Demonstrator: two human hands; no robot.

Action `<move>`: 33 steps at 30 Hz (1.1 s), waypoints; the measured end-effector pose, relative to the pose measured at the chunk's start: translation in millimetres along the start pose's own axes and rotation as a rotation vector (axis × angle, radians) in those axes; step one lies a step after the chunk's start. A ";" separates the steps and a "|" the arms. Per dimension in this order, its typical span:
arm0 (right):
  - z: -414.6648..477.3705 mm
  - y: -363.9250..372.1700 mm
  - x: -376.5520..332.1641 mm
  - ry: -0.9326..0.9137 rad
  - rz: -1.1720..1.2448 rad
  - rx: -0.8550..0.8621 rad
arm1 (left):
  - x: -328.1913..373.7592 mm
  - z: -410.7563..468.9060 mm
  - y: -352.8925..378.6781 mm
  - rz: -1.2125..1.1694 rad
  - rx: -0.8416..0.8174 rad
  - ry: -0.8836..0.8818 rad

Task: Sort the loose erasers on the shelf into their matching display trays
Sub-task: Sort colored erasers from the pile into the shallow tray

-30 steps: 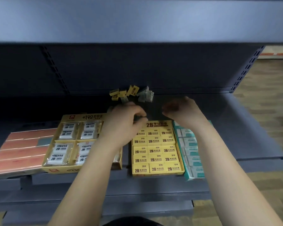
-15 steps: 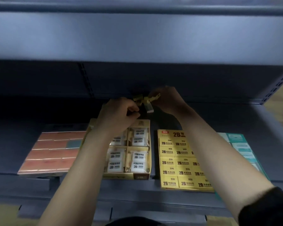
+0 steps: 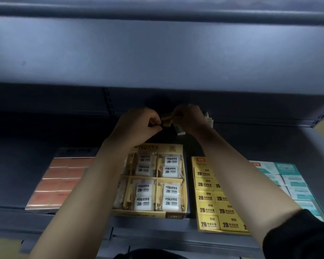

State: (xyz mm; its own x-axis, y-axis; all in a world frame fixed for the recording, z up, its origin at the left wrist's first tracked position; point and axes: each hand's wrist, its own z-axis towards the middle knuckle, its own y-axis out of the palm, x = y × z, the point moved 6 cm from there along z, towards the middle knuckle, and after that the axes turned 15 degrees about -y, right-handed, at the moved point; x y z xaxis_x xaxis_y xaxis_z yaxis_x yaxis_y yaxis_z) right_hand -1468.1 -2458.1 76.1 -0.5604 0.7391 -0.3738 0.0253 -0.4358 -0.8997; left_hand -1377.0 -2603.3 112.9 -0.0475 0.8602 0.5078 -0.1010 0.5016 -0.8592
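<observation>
At shelf (image 3: 251,143) back, outstretched left hand (image 3: 137,126) pinches yellow eraser (image 3: 166,124); curled right hand (image 3: 189,118) clutches erasers (image 3: 180,131).

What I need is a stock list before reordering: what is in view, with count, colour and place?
loose erasers: several, yellow and white, shelf back, between the hands
compartment tray: one, yellow, holds white wrapped erasers, centre
2B box tray: one, yellow, right of centre
teal tray: one, teal-white, far right
orange tray: one, orange, far left
shelf: one, grey, under everything
sleeve: one, black, right forearm
left hand: one, fingers curled at the pile
right hand: one, grips loose erasers
</observation>
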 end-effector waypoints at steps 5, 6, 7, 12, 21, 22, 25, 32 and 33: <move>2.1 -3.1 0.9 -0.006 -0.023 0.034 | -1.4 16.1 -1.0 0.033 -0.050 -0.017; 1.7 -4.1 0.7 -0.011 -0.033 0.039 | -1.9 19.8 0.1 0.035 -0.070 -0.024; 0.8 -5.6 0.4 -0.015 -0.045 0.051 | -2.7 23.9 1.5 0.035 -0.090 -0.029; -8.1 -19.6 3.7 -0.055 -0.031 0.203 | -4.9 46.9 13.2 0.054 -0.145 -0.038; -48.9 -39.9 16.9 0.029 0.300 0.228 | 0.6 79.7 45.0 0.113 -0.111 -0.057; -53.3 -40.1 20.7 0.065 0.370 0.221 | 0.6 82.0 48.0 0.111 -0.108 -0.068; -65.8 -41.5 29.4 0.135 0.536 0.206 | 0.2 87.7 53.2 0.087 -0.087 -0.097; -95.2 -48.0 32.4 0.248 0.784 0.215 | 2.9 93.5 59.7 0.133 -0.119 -0.190; -98.3 -47.6 33.8 0.272 0.803 0.214 | 3.4 93.7 58.9 0.131 -0.110 -0.199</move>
State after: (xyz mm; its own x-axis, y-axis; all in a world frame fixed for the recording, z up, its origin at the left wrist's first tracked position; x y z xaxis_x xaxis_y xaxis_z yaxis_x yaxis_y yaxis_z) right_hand -1406.9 -2361.9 84.2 -0.2219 0.2525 -0.9418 0.1565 -0.9442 -0.2900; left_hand -1476.2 -2579.5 69.9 -0.2489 0.8889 0.3846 0.0271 0.4034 -0.9146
